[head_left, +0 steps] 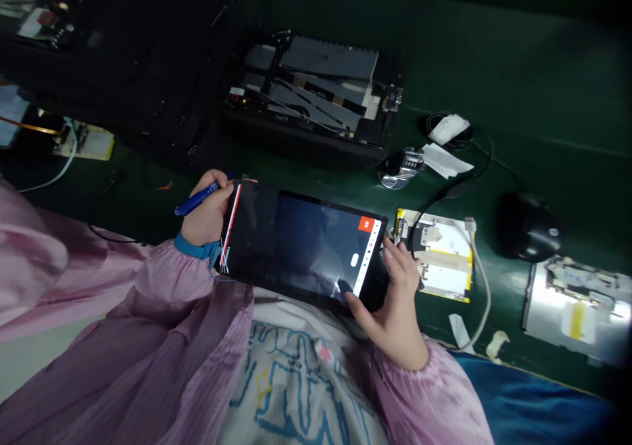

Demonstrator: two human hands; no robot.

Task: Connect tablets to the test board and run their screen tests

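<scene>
A black tablet (301, 244) with a lit screen is held level over the table's front edge. Its display is mostly dark, with a red block and a white strip of small icons at the right end. My left hand (206, 209) grips the tablet's left end and also holds a blue pen (200, 198) between thumb and fingers. A blue wrist strap (193, 247) circles that wrist. At the opposite end, my right hand (395, 300) grips the tablet, its thumb over the screen near the lower corner and its fingers by the right edge.
Behind the tablet sits a black tray of device parts (316, 89). To the right lie a battery pack (444, 264) with a cable, a metal stand (402, 168), coiled black cable (451, 132), a black mouse (528, 228) and a silver panel (577, 307). Dark foam (148, 70) fills the left.
</scene>
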